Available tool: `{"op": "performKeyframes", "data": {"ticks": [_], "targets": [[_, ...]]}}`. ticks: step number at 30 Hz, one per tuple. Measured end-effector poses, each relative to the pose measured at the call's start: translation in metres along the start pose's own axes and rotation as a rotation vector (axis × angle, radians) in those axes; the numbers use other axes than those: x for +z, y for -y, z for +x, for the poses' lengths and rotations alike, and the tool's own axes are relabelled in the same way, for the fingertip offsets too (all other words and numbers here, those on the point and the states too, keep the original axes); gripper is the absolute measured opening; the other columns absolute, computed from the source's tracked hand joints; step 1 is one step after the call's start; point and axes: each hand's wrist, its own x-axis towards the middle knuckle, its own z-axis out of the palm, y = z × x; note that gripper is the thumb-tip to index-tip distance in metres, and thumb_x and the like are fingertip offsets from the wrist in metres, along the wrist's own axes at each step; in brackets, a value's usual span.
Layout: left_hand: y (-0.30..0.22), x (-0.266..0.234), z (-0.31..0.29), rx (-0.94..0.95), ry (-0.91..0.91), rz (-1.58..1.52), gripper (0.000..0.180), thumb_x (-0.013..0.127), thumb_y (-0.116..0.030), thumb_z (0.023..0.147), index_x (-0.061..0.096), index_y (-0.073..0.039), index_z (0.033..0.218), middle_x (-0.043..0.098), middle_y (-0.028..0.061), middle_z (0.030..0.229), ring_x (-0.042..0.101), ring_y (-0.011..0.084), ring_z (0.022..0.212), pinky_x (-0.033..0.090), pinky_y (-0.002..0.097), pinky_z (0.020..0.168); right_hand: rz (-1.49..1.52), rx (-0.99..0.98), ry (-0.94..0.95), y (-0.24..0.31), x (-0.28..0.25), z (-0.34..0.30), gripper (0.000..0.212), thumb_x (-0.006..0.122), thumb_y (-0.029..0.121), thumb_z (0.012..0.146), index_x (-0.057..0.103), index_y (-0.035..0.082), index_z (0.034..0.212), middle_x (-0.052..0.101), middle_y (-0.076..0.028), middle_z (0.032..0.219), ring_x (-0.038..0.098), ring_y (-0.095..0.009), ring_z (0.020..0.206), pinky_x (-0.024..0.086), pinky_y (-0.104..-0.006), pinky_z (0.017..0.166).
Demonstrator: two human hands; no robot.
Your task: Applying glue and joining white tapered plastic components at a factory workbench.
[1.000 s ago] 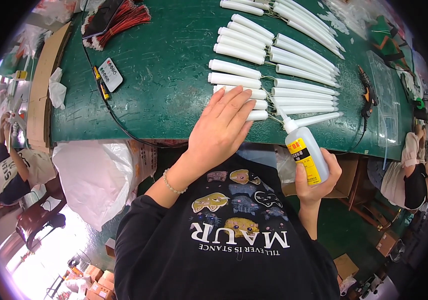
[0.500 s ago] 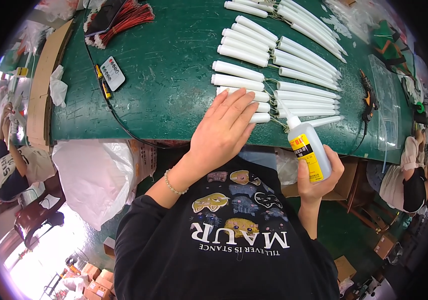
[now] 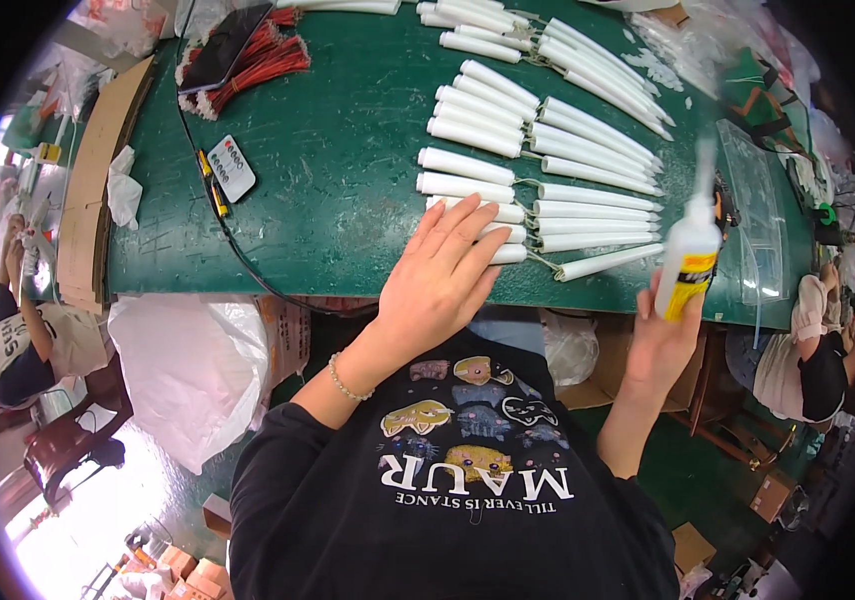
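the green table (image 3: 348,170) fills the upper half of the view, its near edge bending across the middle. below it, at six o'clock, sits the person's dark printed shirt (image 3: 468,500), and at eight o'clock a white plastic bag (image 3: 193,370) hangs off the table edge. a flat strip of brown cardboard (image 3: 98,180) lies along the table's nine o'clock side.

rows of white tubes (image 3: 548,140) with thin wire tails run from twelve o'clock down toward the centre, laid side by side in two columns. the left hand (image 3: 443,280) lies flat, fingers spread and straight, pressing on the nearest tubes (image 3: 503,235) at the bottom of the rows; it grips nothing, only rests on them.

at three o'clock the right hand (image 3: 663,335) is wrapped around the lower body of a white squeeze bottle (image 3: 690,255) with a yellow label, held upright just off the table's near edge, nozzle pointing toward twelve. the bottle stands just to the three o'clock side of the last tube.

a bundle of red wires (image 3: 258,60) lies at eleven o'clock, with a dark phone (image 3: 223,45) on it. a small white remote (image 3: 232,168) and a yellow-black pen (image 3: 212,185) lie at ten o'clock beside a black cable (image 3: 233,255).
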Motion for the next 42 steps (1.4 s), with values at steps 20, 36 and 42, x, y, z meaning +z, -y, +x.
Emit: {"op": "performKeyframes", "data": {"ticks": [20, 36, 42], "targets": [[-0.001, 0.001, -0.007, 0.116, -0.055, 0.063, 0.029, 0.077, -0.014, 0.082, 0.067, -0.010, 0.109, 0.062, 0.0048, 0.107, 0.058, 0.0266, 0.108, 0.044, 0.0473, 0.101, -0.594, -0.192, 0.081, -0.039, -0.014, 0.372, 0.063, 0.086, 0.015, 0.080, 0.059, -0.001, 0.134, 0.067, -0.009, 0.125, 0.063, -0.019, 0.113, 0.046, -0.0334, 0.100], [-0.006, 0.002, -0.004, 0.113, -0.058, 0.087, 0.034, 0.081, -0.014, 0.079, 0.071, -0.009, 0.110, 0.063, 0.0035, 0.101, 0.060, 0.0243, 0.098, 0.044, 0.0439, 0.092, -1.314, -0.693, 0.872, 0.003, 0.036, 0.023, 0.034, 0.081, 0.012, 0.078, 0.069, 0.004, 0.109, 0.068, -0.011, 0.108, 0.062, -0.034, 0.103, 0.047, -0.0437, 0.093], [-0.054, 0.011, -0.023, -0.109, 0.157, -0.240, 0.036, 0.075, -0.013, 0.088, 0.066, -0.002, 0.121, 0.064, 0.0117, 0.089, 0.064, 0.0305, 0.073, 0.052, 0.0393, 0.062, -1.312, -0.725, 0.849, -0.013, 0.023, 0.022, 0.035, 0.080, 0.014, 0.078, 0.070, 0.007, 0.110, 0.067, -0.007, 0.111, 0.060, -0.031, 0.104, 0.046, -0.0439, 0.090]]}}
